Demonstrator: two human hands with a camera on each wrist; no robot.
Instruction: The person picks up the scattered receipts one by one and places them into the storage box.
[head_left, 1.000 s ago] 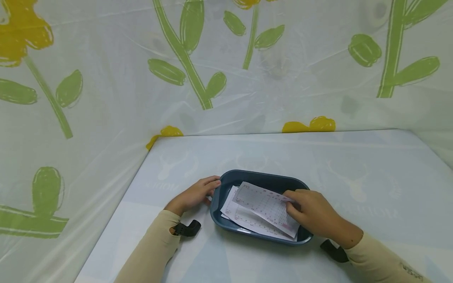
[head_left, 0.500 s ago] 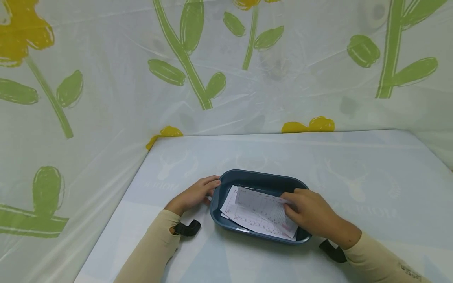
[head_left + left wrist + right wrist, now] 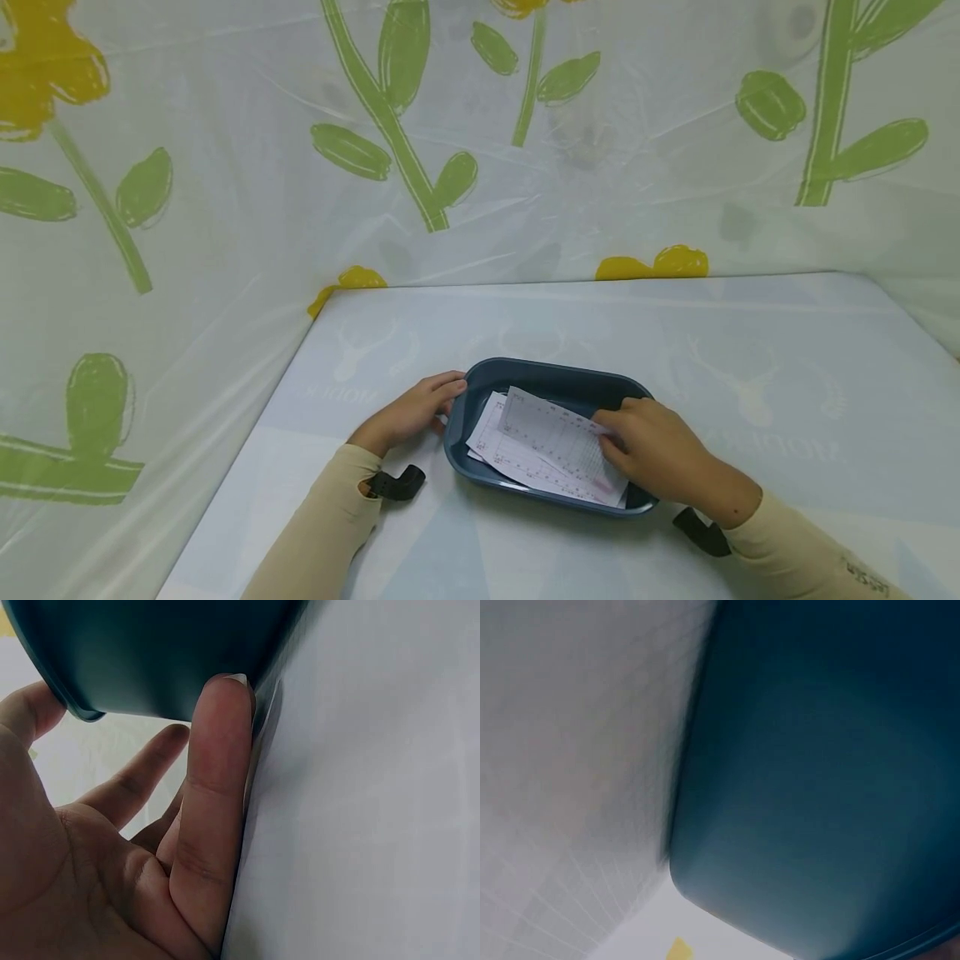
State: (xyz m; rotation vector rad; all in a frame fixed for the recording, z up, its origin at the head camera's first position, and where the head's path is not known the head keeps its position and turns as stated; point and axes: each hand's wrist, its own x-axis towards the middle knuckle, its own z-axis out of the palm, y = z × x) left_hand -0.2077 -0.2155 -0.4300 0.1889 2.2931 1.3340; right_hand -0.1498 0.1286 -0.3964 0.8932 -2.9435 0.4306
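Note:
A dark blue oblong tray (image 3: 558, 382) stands on the table with several printed white paper sheets (image 3: 489, 433) lying in it. Over the tray's right end, my right hand (image 3: 660, 446) pinches the top sheet of paper (image 3: 551, 429) by its right edge, thumb towards me. That sheet slants across the ones beneath. At the tray's left end is my left hand (image 3: 411, 414). In the left wrist view its thumb touches the rim, while an extended finger (image 3: 217, 772) lies against the tray's outer wall (image 3: 150, 660). The right wrist view holds only the tray's outside (image 3: 810, 780); the right fingers are hidden there.
A pale patterned cloth covers the table (image 3: 780, 358). Behind and to the left hangs a white curtain (image 3: 247, 167) printed with green leaves and yellow flowers. Black straps (image 3: 397, 483) sit at both wrists, over beige sleeves (image 3: 322, 521).
My right hand has shifted slightly left with the top sheet. The sheet's left end dipped, then rose a little. My left hand and the tray have hardly moved.

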